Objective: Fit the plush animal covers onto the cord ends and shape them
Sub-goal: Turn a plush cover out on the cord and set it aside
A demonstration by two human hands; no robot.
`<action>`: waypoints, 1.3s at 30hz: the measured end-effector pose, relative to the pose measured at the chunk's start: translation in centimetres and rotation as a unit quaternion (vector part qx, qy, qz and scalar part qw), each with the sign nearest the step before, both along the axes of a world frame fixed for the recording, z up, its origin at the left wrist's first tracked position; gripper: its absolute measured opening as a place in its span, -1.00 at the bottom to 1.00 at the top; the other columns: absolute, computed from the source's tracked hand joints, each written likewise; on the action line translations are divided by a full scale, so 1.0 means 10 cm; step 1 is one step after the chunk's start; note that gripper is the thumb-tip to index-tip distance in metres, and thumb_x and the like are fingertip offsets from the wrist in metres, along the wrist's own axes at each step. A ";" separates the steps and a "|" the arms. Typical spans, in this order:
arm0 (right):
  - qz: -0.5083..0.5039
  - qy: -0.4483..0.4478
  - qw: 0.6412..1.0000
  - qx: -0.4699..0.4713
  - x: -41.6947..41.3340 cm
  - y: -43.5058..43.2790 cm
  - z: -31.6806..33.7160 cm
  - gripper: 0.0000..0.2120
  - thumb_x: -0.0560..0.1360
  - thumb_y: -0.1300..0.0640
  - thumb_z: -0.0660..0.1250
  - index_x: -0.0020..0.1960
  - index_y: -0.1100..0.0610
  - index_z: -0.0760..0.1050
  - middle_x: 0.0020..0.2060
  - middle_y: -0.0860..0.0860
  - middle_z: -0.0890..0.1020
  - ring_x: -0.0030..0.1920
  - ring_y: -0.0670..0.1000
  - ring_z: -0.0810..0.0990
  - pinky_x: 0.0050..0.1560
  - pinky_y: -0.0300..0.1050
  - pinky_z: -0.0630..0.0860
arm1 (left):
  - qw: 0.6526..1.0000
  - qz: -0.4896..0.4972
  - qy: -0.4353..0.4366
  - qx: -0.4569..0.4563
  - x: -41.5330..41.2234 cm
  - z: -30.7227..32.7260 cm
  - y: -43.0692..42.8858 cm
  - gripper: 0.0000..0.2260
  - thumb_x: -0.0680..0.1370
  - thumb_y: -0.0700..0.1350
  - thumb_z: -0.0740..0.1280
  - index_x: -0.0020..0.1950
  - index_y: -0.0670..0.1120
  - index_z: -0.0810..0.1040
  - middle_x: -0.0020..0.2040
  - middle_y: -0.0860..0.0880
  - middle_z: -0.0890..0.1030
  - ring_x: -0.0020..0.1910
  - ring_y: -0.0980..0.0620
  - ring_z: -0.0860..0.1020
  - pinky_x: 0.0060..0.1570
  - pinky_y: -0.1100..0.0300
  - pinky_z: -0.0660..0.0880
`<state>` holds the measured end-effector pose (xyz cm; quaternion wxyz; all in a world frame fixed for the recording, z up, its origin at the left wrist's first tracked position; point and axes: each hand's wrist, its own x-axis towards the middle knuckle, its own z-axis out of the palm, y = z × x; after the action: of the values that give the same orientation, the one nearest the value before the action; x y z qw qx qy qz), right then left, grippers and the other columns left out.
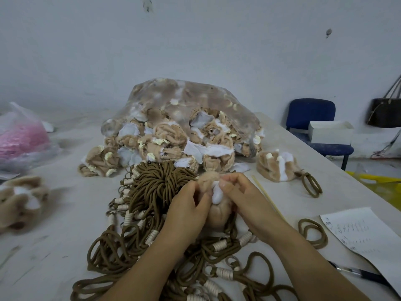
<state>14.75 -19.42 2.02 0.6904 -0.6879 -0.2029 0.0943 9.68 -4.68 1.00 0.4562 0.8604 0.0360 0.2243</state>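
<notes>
A tan plush cover (pixel 214 210) with a white patch sits at the centre of the view, held just above the bench (pixel 54 246) between both hands. The left hand (pixel 188 206) curls its fingers round the tan side, and the right hand (pixel 240 197) pinches the white patch at the top. Whether a cord end is already inside the cover cannot be told.

Under the hands, and spreading from 6 to 10 o'clock, lies a thick tangle of brown cords (pixel 156 187), many with cream-wrapped ends and small metal rings. At 12 o'clock a heap of plush covers (pixel 165 144) in tan, white and pale yellow spills from a clear plastic bag (pixel 188 94) lying on its side.

At 2 o'clock, near the bag's mouth, a fitted plush piece (pixel 275 166) rests on the bench with a brown cord loop (pixel 310 186) coming out of it. A thin pale stick (pixel 268 197) lies just beside the right hand at 3 o'clock. At 4 o'clock are a few loose cord loops (pixel 312 234), a written sheet of paper (pixel 366 235) and a pen (pixel 358 273) partly under it.

At 9 o'clock, well apart, lies another tan plush piece (pixel 19 200), and at 10 o'clock a thin bag of pink material (pixel 21 137). Beyond the bench at 2 o'clock stands a blue chair (pixel 312 109) carrying a white box (pixel 329 131), with a dark handbag (pixel 386 112) hanging on the wall.
</notes>
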 end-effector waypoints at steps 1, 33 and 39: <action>0.009 0.009 1.000 0.008 0.00 0.00 0.00 -0.77 0.42 -0.11 0.41 0.04 -0.09 0.54 0.00 0.05 0.66 0.07 0.05 0.64 0.12 0.06 0.57 | 1.000 0.003 -0.007 0.002 0.00 0.01 0.00 -0.77 0.58 0.06 0.28 -0.22 0.01 0.37 -0.32 0.06 0.46 -0.35 0.24 0.43 -0.41 0.32 0.30; -0.144 -0.128 0.972 -0.136 -0.03 0.03 0.04 -0.80 0.54 -0.22 0.15 -0.06 -0.18 0.50 -0.20 -0.27 0.60 -0.15 -0.36 0.54 -0.25 -0.46 0.41 | 0.959 -0.046 0.037 -0.278 0.02 0.02 -0.04 -0.78 0.61 -0.03 0.27 -0.23 0.00 0.55 -0.44 0.11 0.57 -0.45 0.19 0.52 -0.45 0.35 0.42; -0.172 -0.162 0.967 -0.093 0.01 0.01 0.03 -0.67 0.55 -0.20 0.19 -0.26 -0.04 0.48 -0.40 -0.21 0.56 -0.38 -0.25 0.50 -0.41 -0.44 0.36 | 0.973 -0.039 0.031 -0.224 -0.01 0.07 -0.04 -0.61 0.60 -0.02 0.28 -0.45 0.04 0.46 -0.53 0.13 0.43 -0.53 0.21 0.36 -0.53 0.37 0.30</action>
<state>14.88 -19.35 2.30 0.5871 -0.7798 -0.1810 -0.1200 9.60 -5.08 1.66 0.6445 0.7436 0.0658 0.1654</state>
